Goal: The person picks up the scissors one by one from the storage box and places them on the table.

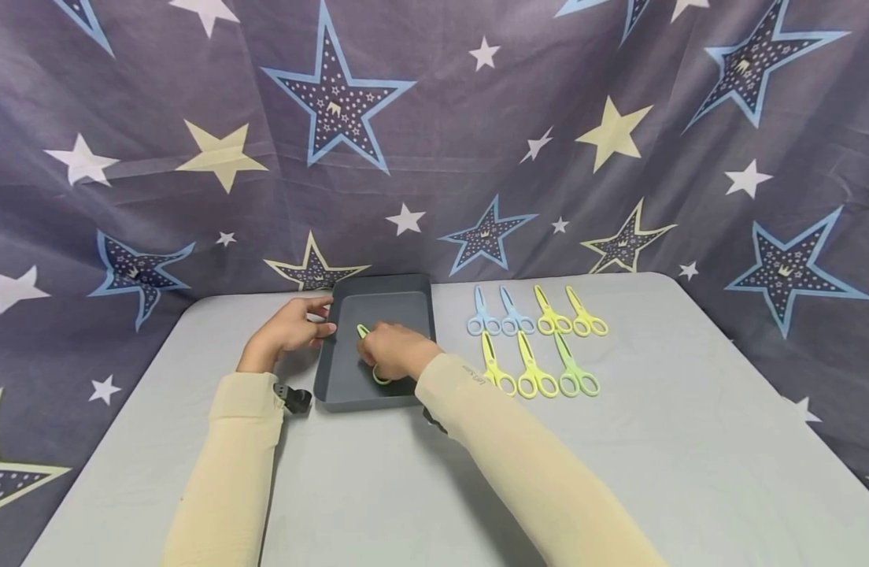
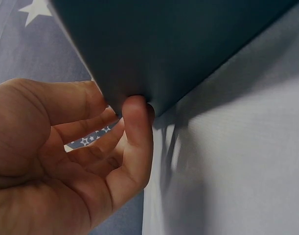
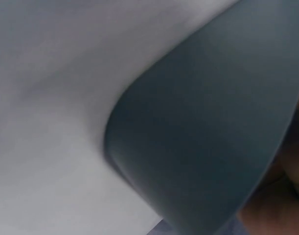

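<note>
A dark grey tray (image 1: 409, 307) lies on the table, left of the middle in the head view. At its left side my left hand (image 1: 287, 327) pinches the tray's edge; in the left wrist view, a fingertip (image 2: 135, 112) presses against the tray's outer wall (image 2: 154, 44). Inside the tray, my right hand (image 1: 397, 349) grips a pair of green scissors (image 1: 363, 331), tip toward the back. Most of these scissors is hidden under the hand. In the right wrist view the tray's wall (image 3: 198, 122) covers most of that hand, with a few fingers (image 3: 274, 210) showing at the right edge.
Right of the tray, more scissors lie in two rows. The back row has blue scissors (image 1: 479, 299) and yellow scissors (image 1: 575, 301); the front row has yellow (image 1: 525, 354) and green scissors (image 1: 565, 354), partly behind my right sleeve (image 1: 519, 457). A star-patterned cloth (image 1: 434, 118) hangs behind the table.
</note>
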`<state>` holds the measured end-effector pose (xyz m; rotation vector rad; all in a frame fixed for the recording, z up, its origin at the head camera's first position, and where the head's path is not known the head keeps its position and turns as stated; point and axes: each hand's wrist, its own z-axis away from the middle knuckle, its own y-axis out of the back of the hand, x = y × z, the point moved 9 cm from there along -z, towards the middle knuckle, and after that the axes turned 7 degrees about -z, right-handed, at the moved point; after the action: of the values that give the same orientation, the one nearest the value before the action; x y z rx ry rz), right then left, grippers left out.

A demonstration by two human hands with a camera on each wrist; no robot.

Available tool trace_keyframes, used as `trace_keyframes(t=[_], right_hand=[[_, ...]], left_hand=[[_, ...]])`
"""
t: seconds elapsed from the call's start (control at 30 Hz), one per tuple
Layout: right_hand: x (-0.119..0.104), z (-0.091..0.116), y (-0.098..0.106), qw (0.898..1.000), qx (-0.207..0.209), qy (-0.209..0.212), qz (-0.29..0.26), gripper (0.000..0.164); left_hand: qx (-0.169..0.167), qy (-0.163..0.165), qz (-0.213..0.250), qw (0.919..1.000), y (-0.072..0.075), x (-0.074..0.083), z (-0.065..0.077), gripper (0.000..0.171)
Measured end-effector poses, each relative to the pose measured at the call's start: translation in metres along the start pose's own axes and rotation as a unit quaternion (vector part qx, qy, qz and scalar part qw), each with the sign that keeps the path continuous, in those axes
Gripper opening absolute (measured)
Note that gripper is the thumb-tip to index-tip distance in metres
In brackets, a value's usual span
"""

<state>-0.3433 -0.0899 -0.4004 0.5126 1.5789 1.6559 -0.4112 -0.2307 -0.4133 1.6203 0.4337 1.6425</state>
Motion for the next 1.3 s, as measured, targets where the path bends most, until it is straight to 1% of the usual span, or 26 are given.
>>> trace_keyframes(t=[0.23,0.53,0.93,1.3], right_hand=[[-0.0022,0.0,0.0015,1.0,0.007,0.012,0.004,0.014],[0.0,-0.0004,-0.0019,1.0,0.002,0.003,0.025,0.013],[0.001,0.0039,-0.0016,1.0,-0.002,-0.009,0.025,0.015],[0.0054,0.0081,0.0015,1.0,0.007,-0.002,0.013,0.018]], left_hand=[[0.0,0.002,0.003,1.0,0.0004,-0.0009,-0.0002,0.067],[-0.001,0.003,0.007,1.0,-0.0001,0.0005,-0.0013,0.067],[-0.002,0.005,0.012,0.9999,-0.0011,-0.0011,0.0004,0.067],[0.001,0.007,0.011,0.9999,-0.0014,-0.0019,0.0,0.068]])
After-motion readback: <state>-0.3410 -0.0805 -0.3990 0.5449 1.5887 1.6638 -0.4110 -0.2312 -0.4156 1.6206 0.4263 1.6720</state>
